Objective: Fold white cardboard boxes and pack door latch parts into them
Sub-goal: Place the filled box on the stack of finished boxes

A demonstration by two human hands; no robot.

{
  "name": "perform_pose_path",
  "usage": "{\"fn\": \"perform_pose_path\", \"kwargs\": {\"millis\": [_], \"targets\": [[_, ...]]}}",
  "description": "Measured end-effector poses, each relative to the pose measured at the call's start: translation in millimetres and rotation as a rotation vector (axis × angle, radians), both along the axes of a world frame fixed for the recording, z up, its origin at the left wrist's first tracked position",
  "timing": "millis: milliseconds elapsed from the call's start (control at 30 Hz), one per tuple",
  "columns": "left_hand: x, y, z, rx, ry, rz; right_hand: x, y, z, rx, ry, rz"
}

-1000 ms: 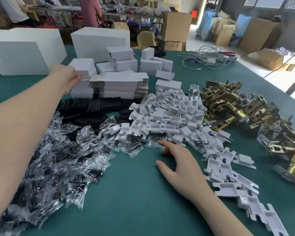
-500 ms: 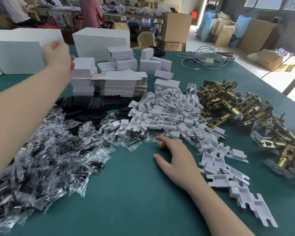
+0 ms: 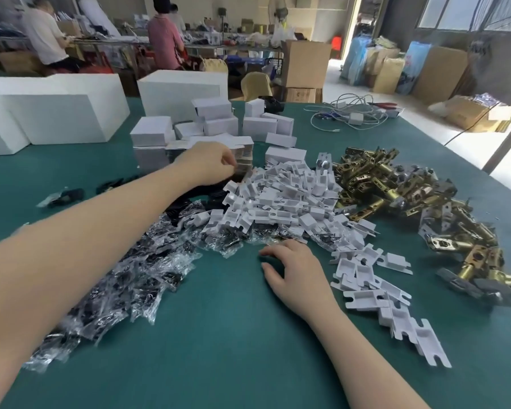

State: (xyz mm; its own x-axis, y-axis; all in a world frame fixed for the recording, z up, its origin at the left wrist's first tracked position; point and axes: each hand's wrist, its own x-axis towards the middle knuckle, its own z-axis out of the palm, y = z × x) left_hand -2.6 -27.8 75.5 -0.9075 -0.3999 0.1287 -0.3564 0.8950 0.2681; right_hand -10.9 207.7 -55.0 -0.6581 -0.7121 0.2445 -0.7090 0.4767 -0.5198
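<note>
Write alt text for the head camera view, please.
A person's left hand reaches to a stack of flat white box blanks while the right hand rests on a green table heaped with white plastic inserts, brass latches and bagged parts.

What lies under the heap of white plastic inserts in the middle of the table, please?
Clear bags of black parts poke out beneath the near edge of the white plastic inserts. Whatever is under the heap's centre is covered.
</note>
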Motion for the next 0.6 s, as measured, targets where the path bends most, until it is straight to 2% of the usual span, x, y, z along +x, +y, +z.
{"fn": "perform_pose_path", "kwargs": {"millis": [133,200,267,333,467,533,600], "targets": [[-22,-35,-18,-0.273,0.176,0.197,-6,-2,-3,-0.035,-0.033,0.004],[-33,-50,-25,-0.356,0.094,0.194,-8,-2,-5,-0.041,-0.042,0.009],[-41,-60,-31,-0.352,-0.099,0.207,-10,-3,-7,-0.044,-0.045,0.012],[-45,-66,-37,-0.409,-0.135,0.199,-11,-3,-8,-0.043,-0.045,0.015],[-37,-67,-29,-0.635,0.023,0.175,-11,-4,-8,-0.037,-0.049,0.016],[-32,-67,-19,-0.551,0.188,0.194,-11,-4,-6,-0.033,-0.057,0.014],[-24,-55,-4,-0.290,0.562,0.251,-10,-4,-5,-0.023,-0.068,0.009]]}}
